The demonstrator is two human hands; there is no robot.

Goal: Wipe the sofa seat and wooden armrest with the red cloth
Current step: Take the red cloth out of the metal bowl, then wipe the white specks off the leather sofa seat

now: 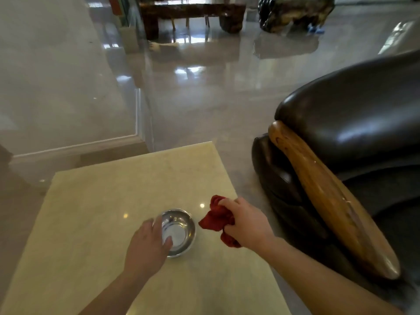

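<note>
We note the dark leather sofa (354, 114) along the right, its wooden armrest (327, 192) running diagonally beside the right edge of a pale yellow stone table (95, 201). Near the middle of the table's surface, toward its right edge, sits a small steel bowl (179, 233); our left hand (147, 244) rests on its near-left rim, fingers loosely curled around it. Just right of the bowl our right hand (245, 221) is closed on the bunched red cloth (218, 219), held above the surface.
</note>
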